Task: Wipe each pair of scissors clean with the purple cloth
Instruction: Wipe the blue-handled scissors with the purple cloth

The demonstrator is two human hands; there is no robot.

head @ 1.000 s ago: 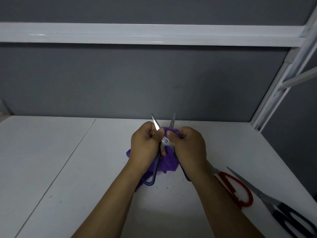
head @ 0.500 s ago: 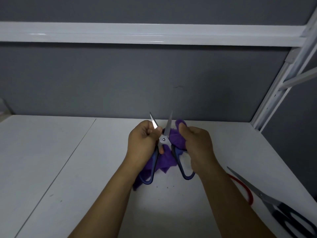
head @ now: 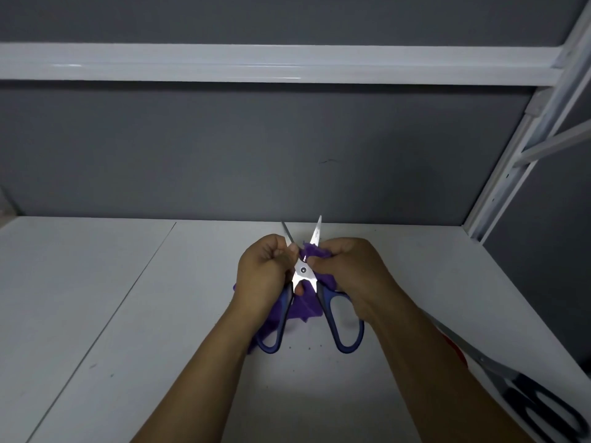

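Over the white table [head: 160,314], both hands grip blue scissors [head: 303,273] and purple cloth [head: 307,306].

The scissors [head: 303,270] have shiny metal blades and smooth blue plastic handles. The cloth [head: 306,307] looks soft and matt.

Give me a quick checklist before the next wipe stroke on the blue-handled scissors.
1. Blue scissors blades spread open: ok.
2. Left hand grips the scissors on the left-blade side: ok.
3. Right hand pinches the purple cloth against the right blade: ok.
4. Fingers clear of the cutting edges: cannot tell, the hands cover the blade bases.
5. Black scissors lie on the table, apart from both hands: ok.
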